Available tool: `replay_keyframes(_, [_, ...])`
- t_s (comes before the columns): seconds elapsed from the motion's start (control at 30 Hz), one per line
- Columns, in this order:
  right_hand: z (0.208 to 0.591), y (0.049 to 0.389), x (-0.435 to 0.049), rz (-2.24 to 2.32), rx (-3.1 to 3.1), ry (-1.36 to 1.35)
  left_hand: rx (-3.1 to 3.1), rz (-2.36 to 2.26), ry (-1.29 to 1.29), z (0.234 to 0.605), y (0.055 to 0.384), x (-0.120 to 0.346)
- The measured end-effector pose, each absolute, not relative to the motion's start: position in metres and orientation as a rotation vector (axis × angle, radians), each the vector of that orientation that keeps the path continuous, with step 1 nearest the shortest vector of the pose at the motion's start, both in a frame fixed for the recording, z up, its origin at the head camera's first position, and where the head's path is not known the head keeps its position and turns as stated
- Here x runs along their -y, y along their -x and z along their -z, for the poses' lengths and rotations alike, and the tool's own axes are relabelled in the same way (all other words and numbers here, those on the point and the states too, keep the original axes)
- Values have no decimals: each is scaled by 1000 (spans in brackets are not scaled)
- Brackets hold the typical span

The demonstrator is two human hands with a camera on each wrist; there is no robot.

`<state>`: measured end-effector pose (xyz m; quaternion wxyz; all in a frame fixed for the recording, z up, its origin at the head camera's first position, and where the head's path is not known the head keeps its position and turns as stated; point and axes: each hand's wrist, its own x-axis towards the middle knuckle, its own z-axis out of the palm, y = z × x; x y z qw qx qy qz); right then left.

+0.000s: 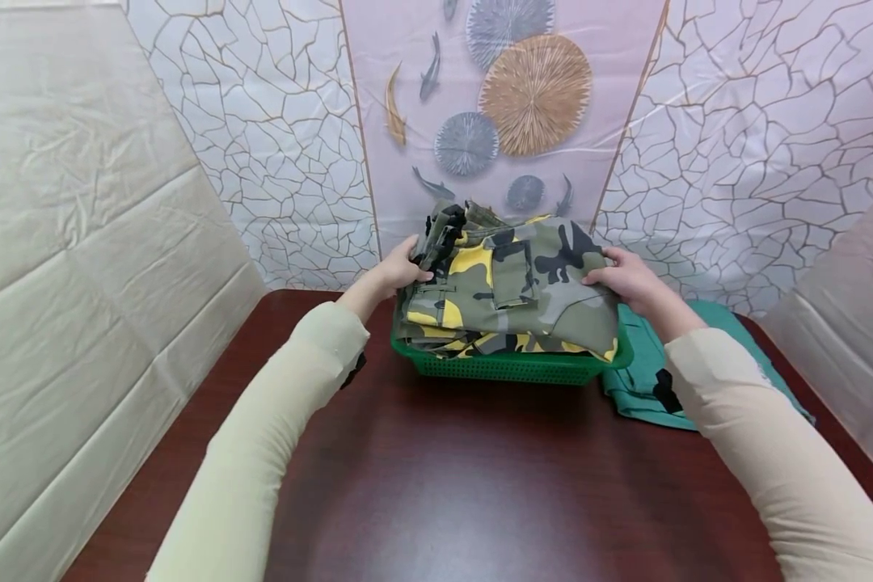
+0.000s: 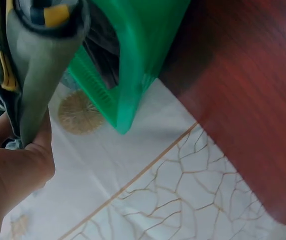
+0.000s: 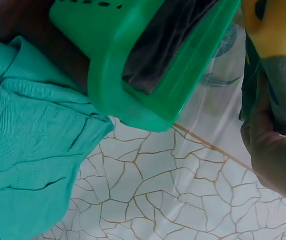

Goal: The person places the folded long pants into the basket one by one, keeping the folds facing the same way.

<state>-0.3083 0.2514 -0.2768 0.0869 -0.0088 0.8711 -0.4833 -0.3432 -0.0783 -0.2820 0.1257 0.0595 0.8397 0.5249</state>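
Note:
Folded camouflage trousers in grey, black and yellow hang over a green plastic basket. At their left end, my left hand grips the folded edge between thumb and fingers. My right hand pinches the opposite end. Both wrist views show the camouflage bundle raised beside the basket rim, overlapping little of it there. Inside the basket lies dark folded cloth; in the head view the trousers hide it.
Folded teal cloth lies right of the basket, partly behind my right forearm. The dark red wooden table extends toward me. Patterned sheeting hangs at the table's back edge, with pale panels along the sides.

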Motion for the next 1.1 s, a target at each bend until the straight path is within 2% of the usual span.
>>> replay_keyframes(0.3, [294, 323, -251, 1304, -2753, 42, -2545, -1588, -18, 307, 359, 68])
replay_keyframes(0.5, [317, 330, -250, 1315, -2838, 11, -2656, -1649, -31, 343, 373, 61])
replay_keyframes(0.67, [340, 331, -249, 1232, -2931, -102, -2769, -1497, 12, 366, 374, 50])
replay_keyframes(0.9, [361, 332, -245, 1196, -2967, -163, -2917, -1289, 56, 367, 361, 39])
replay_keyframes(1.1, [366, 335, -240, 1089, -3024, -92, -2939, -1215, 56, 367, 360, 38])
